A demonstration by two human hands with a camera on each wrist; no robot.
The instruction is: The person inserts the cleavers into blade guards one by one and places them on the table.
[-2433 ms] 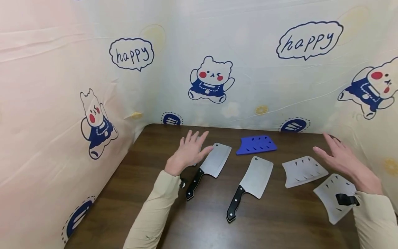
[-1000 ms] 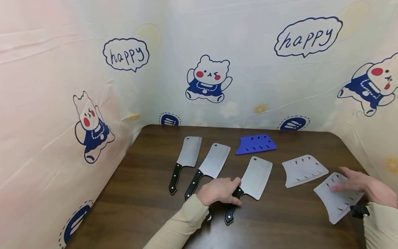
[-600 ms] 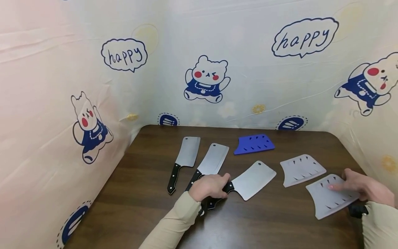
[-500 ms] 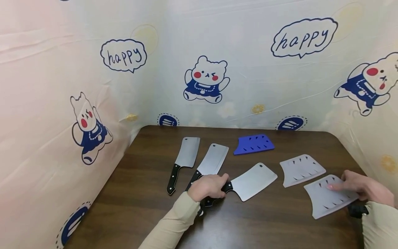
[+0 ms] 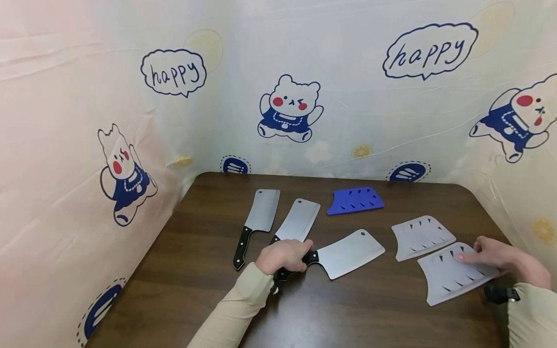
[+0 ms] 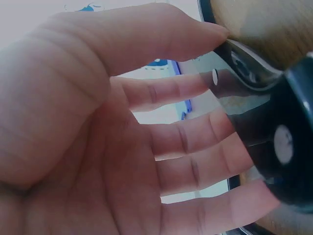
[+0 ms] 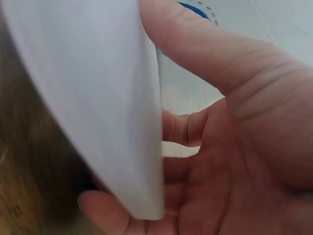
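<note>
My left hand [image 5: 283, 256] grips the black riveted handle of the nearest cleaver [image 5: 350, 253], whose steel blade points right. In the left wrist view the thumb and fingertips meet the handle [image 6: 274, 132] from both sides. On the right, my right hand [image 5: 509, 258] pinches the nearer white slotted blade guard [image 5: 457, 275] by its right end. The right wrist view has the thumb on one face of this guard [image 7: 112, 107] and fingers behind it. A second white guard [image 5: 424, 237] lies just beyond.
A middle cleaver [image 5: 299, 220], its handle partly hidden by the left hand, and a left cleaver [image 5: 263, 210] lie on the brown table [image 5: 196, 251]. Further back is a blue blade guard [image 5: 356, 200]. A printed curtain [image 5: 357, 96] stands behind the table's rear edge.
Both hands came down from above the table. The left took the nearest cleaver's handle and swung its blade to the right; the right took the nearer white guard, turning it and shifting it left.
</note>
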